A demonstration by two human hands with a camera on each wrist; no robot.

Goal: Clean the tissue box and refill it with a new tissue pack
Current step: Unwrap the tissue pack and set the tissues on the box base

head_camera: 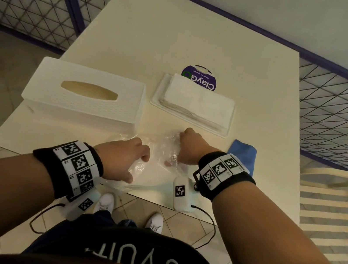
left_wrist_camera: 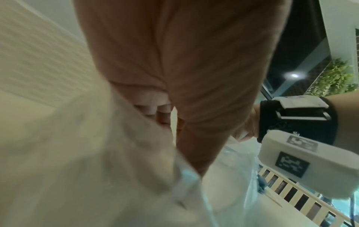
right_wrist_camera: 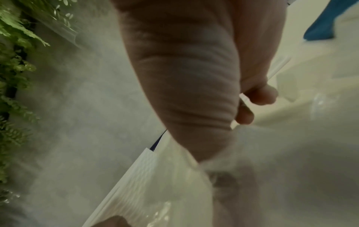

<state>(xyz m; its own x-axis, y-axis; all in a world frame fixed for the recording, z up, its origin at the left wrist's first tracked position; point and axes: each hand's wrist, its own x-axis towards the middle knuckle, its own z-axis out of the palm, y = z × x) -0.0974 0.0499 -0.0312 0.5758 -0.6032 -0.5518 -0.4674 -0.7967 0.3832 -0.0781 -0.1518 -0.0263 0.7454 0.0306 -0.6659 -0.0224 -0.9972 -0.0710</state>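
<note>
Clear plastic wrapper [head_camera: 158, 163] is gripped by both hands, left hand [head_camera: 125, 158] and right hand [head_camera: 189, 146] curled tight on it. Beyond the left grip, the tissue box [head_camera: 85, 94] lies slot-up, long axis left-to-right; beyond the right, the tissue stack [head_camera: 198, 103] likewise.

Head view: high above, looking steeply down over both forearms onto the cream table [head_camera: 208, 33], taking in the whole tabletop and the tiled floor below. Left wrist view: pressed close under the left hand [left_wrist_camera: 174, 61], facing along the palm, blurred, with the right wristband [left_wrist_camera: 295, 119] at its right edge. Right wrist view: equally close beneath the right hand [right_wrist_camera: 184, 69], facing along it. Shared by all three: the clear plastic wrapper [head_camera: 160, 152] and the table.
</note>
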